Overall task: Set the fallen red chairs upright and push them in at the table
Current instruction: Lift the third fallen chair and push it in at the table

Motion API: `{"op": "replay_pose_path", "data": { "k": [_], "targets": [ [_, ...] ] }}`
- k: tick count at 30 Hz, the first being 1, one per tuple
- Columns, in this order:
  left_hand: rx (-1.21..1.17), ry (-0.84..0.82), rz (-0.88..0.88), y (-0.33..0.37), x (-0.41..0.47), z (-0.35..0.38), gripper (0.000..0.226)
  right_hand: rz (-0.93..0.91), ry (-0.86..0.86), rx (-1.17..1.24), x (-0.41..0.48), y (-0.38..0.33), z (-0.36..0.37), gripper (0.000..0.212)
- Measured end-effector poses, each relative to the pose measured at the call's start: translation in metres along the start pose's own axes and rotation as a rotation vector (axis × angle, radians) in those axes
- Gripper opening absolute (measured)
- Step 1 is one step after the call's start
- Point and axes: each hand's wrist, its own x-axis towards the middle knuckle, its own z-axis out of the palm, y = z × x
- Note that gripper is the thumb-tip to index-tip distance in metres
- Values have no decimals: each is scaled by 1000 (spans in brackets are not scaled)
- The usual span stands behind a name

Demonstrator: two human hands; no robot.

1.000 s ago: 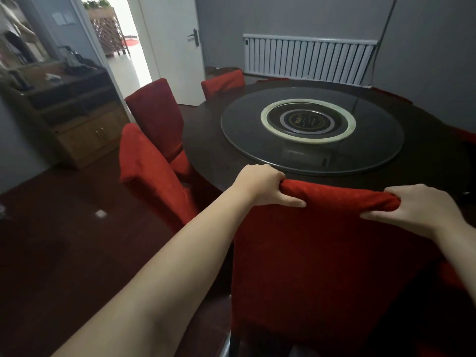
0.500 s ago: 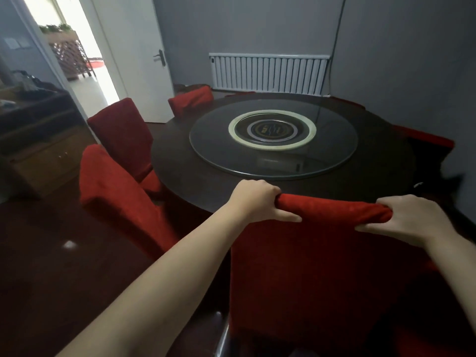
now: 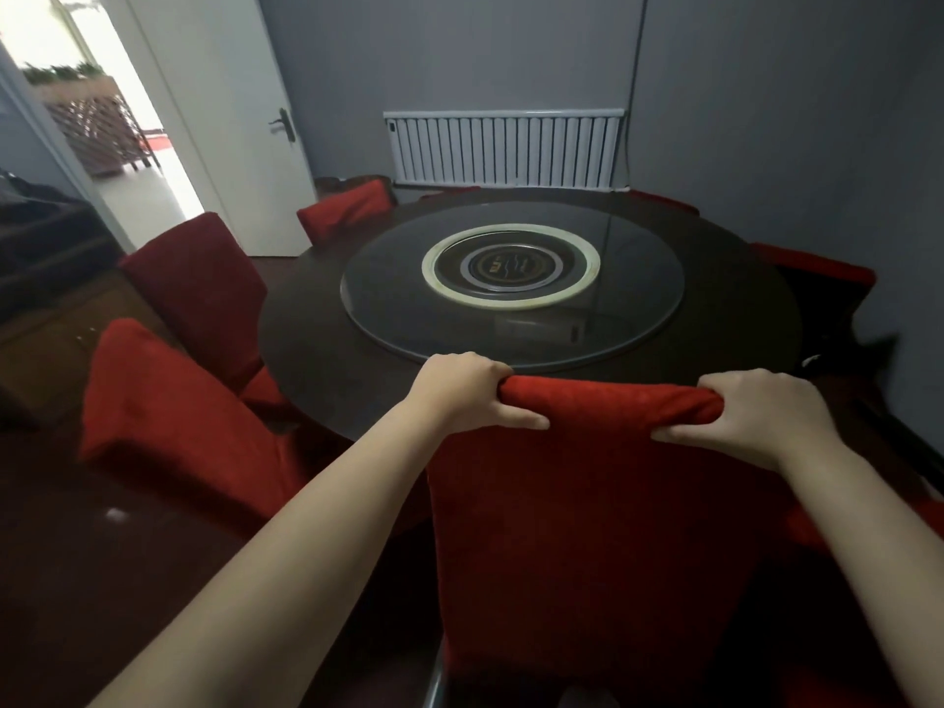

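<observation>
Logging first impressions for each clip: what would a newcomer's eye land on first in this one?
The red chair back fills the lower middle, upright, with the left hand and right hand gripping its top edge. Just beyond it lies the dark round table with a glass turntable at its centre. At the upper left a bright open doorway stands out in the dim room.

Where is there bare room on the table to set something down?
Bare: the dark table band left of the glass turntable, and the turntable glass around the centre ring. Crowded: the near edge, where left hand and right hand grip the red chair back.
</observation>
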Motion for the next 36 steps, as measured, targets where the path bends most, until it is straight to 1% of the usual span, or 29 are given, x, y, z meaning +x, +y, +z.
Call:
{"op": "replay_pose_path", "data": {
  "k": [3,10,13,19,26,31,36],
  "targets": [
    [36,37,28,-8,5,7,78,-13,26,-47,5,-3,9,88],
    [51,107,-2,-2,24,23,81,-50,-13,-38,41,17,12,85],
    [55,132,7,2,40,26,79,-65,8,-26,55,31,16,84],
    [45,207,33,-17,71,33,78,-75,62,-58,87,39,30,84],
    [80,234,-17,-35,120,31,75,-68,6,-67,144,50,29,83],
    [73,359,2,-38,118,43,71,-111,71,-87,143,51,37,85],
    [74,360,-10,-31,112,39,73,-120,110,-66,138,49,35,84]
  ]
}}
